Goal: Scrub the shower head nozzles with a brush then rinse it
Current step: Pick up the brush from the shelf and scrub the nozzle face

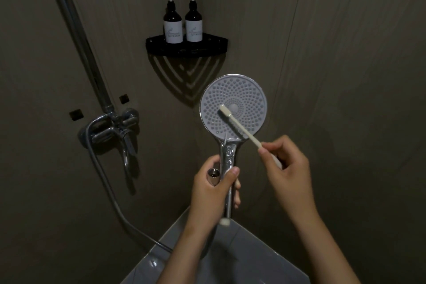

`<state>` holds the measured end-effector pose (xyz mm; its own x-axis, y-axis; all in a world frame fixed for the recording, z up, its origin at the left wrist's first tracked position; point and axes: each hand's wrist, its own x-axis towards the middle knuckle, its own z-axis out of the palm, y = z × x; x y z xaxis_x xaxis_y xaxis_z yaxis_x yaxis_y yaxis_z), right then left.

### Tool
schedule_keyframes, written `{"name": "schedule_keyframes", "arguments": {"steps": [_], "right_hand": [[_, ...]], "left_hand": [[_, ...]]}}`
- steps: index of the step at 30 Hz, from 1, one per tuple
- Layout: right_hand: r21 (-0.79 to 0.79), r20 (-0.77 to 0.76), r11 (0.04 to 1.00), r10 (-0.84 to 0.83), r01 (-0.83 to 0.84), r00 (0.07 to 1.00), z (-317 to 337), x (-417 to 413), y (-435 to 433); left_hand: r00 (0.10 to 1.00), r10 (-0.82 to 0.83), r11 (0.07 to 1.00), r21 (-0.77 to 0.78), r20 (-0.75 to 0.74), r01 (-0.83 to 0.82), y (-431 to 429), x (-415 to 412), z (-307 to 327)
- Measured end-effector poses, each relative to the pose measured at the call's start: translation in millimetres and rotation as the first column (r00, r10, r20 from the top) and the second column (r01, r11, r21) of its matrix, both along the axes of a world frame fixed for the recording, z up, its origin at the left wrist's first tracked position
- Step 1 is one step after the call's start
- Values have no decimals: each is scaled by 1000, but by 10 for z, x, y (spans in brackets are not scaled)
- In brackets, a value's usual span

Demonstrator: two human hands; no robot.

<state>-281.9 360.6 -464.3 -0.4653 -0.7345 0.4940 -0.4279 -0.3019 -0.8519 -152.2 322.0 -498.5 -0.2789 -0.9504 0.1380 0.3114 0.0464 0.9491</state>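
A round shower head (246, 97) with a pale grey nozzle face and a chrome handle is held upright in front of the wall corner, face toward me. My left hand (213, 188) grips the chrome handle from the left. My right hand (288, 169) pinches the end of a cream toothbrush (237, 125). The brush lies diagonally across the face, its bristle head resting on the nozzles just left of the centre.
A chrome mixer tap (115, 132) with a riser pipe is on the left wall; its hose (110, 191) curves down. A black corner shelf (186, 47) carries two dark pump bottles (183, 23). A pale basin edge (242, 258) lies below my arms.
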Motion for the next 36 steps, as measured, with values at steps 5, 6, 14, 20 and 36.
{"name": "schedule_keyframes", "arguments": {"steps": [5,6,14,20,36], "right_hand": [[-32,3,999,-8,8,1000,58,25,51],[-57,14,998,-29,30,999,94,20,58],[17,0,1000,19,-19,1000,126,61,97],[63,11,990,123,-124,992,312,-46,258],[481,-56,771,503,-419,862,247,-254,567]], "left_hand": [[1000,7,1000,1,9,-7,2,25,-15],[1000,11,1000,-2,9,-11,7,23,-9],[1000,13,999,33,-8,-13,41,25,45],[999,-15,999,40,-31,17,6,149,166],[998,63,957,285,0,-60,-57,245,54]]}}
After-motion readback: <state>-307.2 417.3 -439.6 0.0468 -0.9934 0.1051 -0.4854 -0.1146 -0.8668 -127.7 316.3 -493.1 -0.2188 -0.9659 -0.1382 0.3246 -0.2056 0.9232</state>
